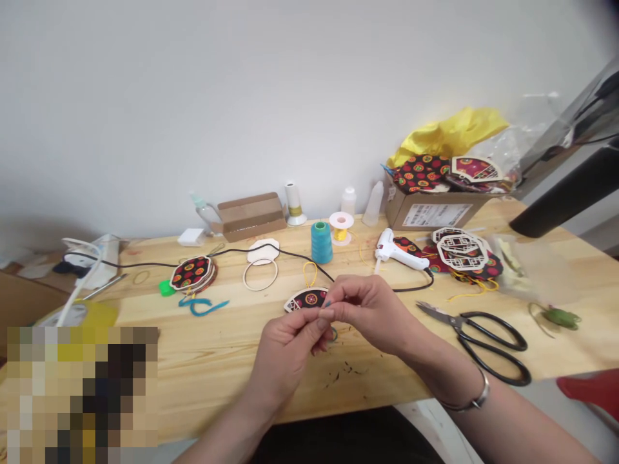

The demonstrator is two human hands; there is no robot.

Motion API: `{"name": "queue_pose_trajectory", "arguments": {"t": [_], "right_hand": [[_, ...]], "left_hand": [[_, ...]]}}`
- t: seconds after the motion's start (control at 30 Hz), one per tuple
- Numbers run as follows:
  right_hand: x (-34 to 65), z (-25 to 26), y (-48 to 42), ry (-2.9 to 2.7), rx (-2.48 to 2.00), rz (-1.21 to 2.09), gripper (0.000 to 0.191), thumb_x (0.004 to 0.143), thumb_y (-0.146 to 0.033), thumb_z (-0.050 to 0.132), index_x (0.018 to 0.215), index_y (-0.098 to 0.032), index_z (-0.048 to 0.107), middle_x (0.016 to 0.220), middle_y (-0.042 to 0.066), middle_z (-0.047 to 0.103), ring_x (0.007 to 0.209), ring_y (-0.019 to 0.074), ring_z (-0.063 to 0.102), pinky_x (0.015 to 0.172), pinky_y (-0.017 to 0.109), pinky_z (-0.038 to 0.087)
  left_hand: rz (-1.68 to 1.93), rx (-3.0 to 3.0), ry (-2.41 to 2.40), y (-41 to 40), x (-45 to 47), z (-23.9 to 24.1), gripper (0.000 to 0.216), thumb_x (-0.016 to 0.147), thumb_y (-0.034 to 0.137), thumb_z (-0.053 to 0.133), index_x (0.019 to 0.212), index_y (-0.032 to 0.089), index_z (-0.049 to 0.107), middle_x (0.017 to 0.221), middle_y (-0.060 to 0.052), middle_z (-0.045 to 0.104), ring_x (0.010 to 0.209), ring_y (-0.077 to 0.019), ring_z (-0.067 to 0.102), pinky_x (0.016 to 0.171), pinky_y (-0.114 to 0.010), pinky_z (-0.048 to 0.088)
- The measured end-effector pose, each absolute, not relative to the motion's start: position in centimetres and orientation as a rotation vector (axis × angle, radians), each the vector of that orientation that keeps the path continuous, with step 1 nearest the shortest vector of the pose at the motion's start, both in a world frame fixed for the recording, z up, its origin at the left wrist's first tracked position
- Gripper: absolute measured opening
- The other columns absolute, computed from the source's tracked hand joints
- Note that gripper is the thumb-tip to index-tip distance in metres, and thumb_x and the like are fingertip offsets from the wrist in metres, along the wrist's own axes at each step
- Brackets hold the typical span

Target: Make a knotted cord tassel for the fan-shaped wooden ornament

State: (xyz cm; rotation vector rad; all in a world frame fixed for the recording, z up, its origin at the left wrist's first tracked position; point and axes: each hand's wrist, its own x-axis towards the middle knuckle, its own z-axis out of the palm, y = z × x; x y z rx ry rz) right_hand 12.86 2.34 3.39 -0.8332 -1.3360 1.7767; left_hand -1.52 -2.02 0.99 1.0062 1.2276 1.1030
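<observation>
My left hand (289,348) and my right hand (371,314) meet above the middle of the table, thumbs and fingertips pinched together. A short bit of teal cord (333,334) shows below the fingers, and a speck of the same colour sits at the right fingertips. Most of the cord is hidden by the hands. Just behind them is a fan-shaped ornament (309,299) with dark floral fabric and a pale lattice frame; a yellow cord loop (310,274) rises from its top. Whether my fingers touch the ornament cannot be made out.
Black-handled scissors (493,335) lie right of my right arm. Behind stand a white glue gun (401,251), a teal thread cone (321,242) and a cardboard box (435,211) of ornaments. Left are stacked fabric pieces (191,273), a thin hoop (260,275) and teal ribbon (200,305).
</observation>
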Motion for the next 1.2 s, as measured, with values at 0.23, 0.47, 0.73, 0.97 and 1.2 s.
{"name": "queue_pose_trajectory", "arguments": {"t": [0.23,0.47,0.73,0.97,1.2], "right_hand": [[14.5,4.0,3.0,-1.309,-0.866,1.715,0.017,0.079,-0.026,0.062,0.068,-0.015,0.057,0.055,-0.002,0.061,0.048,0.0071,0.053,0.047,0.018,0.037],[15.5,4.9,2.8,-1.212,-0.620,1.708,0.018,0.085,-0.026,0.058,0.070,-0.017,0.052,0.066,0.000,0.064,0.054,0.0083,0.056,0.048,0.020,0.040],[16.5,6.4,1.9,-1.452,-0.828,1.293,0.016,0.086,-0.022,0.055,0.071,-0.019,0.049,0.067,-0.001,0.062,0.057,0.0104,0.059,0.051,0.022,0.045],[14.9,4.1,-2.1,-2.122,-0.815,1.241,0.019,0.080,-0.002,0.048,0.082,-0.019,0.055,0.088,0.002,0.065,0.081,0.0110,0.060,0.073,0.021,0.047],[13.6,0.9,-3.3,-2.549,-0.909,1.155,0.002,0.079,-0.017,0.060,0.078,-0.017,0.062,0.078,0.004,0.068,0.066,0.0132,0.061,0.054,0.019,0.042]], "left_hand": [[1.042,1.151,1.320,-1.4,-1.1,1.4,0.007,0.068,0.021,0.069,0.063,0.020,0.075,0.053,-0.001,0.063,0.050,-0.0126,0.051,0.051,-0.024,0.041],[1.017,1.284,1.328,-1.1,-0.9,0.0,0.011,0.072,0.022,0.066,0.075,0.022,0.077,0.068,-0.004,0.070,0.056,-0.0148,0.054,0.056,-0.025,0.044],[0.895,0.965,1.261,-2.3,-2.0,2.2,0.023,0.072,0.037,0.068,0.064,0.016,0.072,0.055,-0.005,0.062,0.043,-0.0090,0.045,0.042,-0.019,0.031],[0.688,0.438,0.885,-3.0,-1.1,1.1,0.025,0.072,0.034,0.068,0.058,0.014,0.063,0.047,0.005,0.045,0.035,-0.0016,0.024,0.037,-0.018,0.011],[0.702,0.570,1.065,-2.1,-1.2,0.2,0.029,0.070,0.038,0.071,0.065,0.010,0.066,0.048,0.001,0.054,0.036,-0.0016,0.022,0.040,-0.021,0.008]]}}
